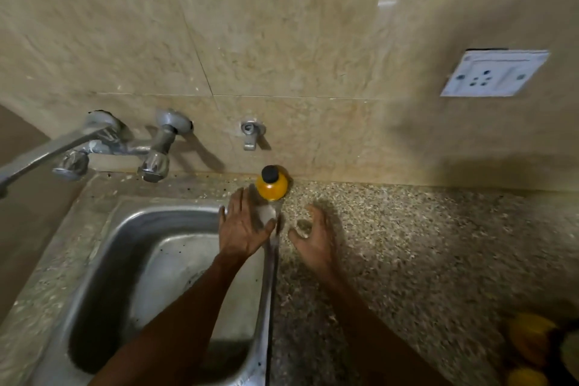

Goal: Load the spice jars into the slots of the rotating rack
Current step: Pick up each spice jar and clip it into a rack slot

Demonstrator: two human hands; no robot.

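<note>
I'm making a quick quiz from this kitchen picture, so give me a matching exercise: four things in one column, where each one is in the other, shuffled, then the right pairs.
Things:
1. bottle
2. tap
3. socket
4. left hand

Places:
A. high on the wall, right side
B. over the sink's right rim
C. on the counter against the wall
D. on the wall above the sink

Pairs: 1-C, 2-D, 3-A, 4-B

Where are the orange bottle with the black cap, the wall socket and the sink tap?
orange bottle (pixel 272 187): head view, on its orange shoulder.
wall socket (pixel 495 73): head view, middle of the white plate.
sink tap (pixel 125 147): head view, on its body.
</note>
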